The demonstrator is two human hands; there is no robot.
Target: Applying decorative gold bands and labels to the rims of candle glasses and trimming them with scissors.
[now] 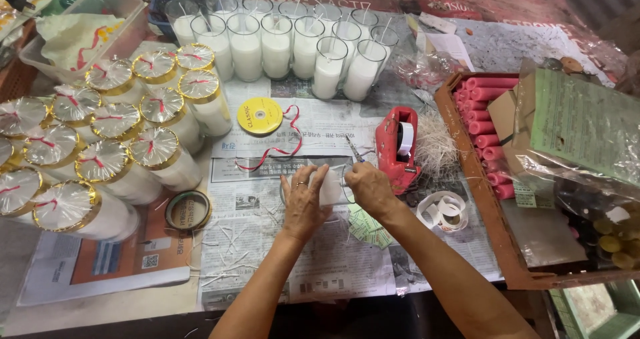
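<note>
A clear glass candle jar (pixel 333 187) with white wax lies on its side on the newspaper. My left hand (pixel 303 199) wraps over its left part. My right hand (pixel 370 187) grips its right end, and a thin metal tool (pixel 355 148) sticks up from that hand. A yellow ribbon spool (pixel 260 116) with a loose red ribbon (pixel 280 149) lies just beyond the hands. A red tape dispenser (pixel 397 144) stands beside my right hand.
Several open glass candles with wicks (pixel 293 42) stand at the back. Several wrapped, gold-rimmed candles (pixel 100 152) crowd the left. A brown tray with pink candle sticks (pixel 483 122) sits at the right. Tape rolls (pixel 445 209) and a dark ring (pixel 188 210) lie nearby.
</note>
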